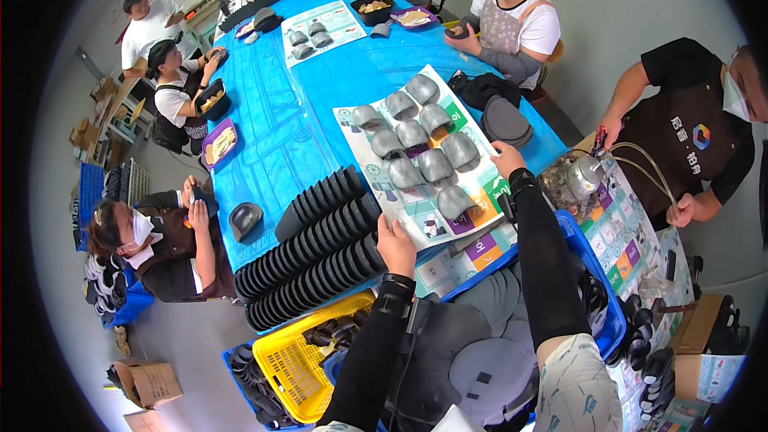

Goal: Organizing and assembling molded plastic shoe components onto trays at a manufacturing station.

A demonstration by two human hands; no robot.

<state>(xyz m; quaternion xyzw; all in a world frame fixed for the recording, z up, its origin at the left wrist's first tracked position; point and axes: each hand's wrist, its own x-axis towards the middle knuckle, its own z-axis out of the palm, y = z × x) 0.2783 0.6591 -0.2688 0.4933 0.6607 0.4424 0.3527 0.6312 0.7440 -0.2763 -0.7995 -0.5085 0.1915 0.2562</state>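
Note:
A printed sheet or board (404,210) spans the space between my hands, over the blue-covered table. Several grey, domed, shell-like pieces (433,165) lie on it in rough rows. At its near left corner, my left hand (396,249) grips the edge, fingers partly hidden underneath. My right hand (507,159) is closed on the right edge, thumb on top. Close to my left hand, long nested rows of black curved pieces (312,252) rest on the table. Beyond my right hand sits a stack of dark flat rounded pieces (507,122).
Below my arms are a yellow basket (298,376) and a blue crate (588,252) with dark pieces. A metal machine part (582,176) stands at right, beside a co-worker (696,128) holding a cable. Other people sit around the table (264,136); another sheet (324,28) lies farther away.

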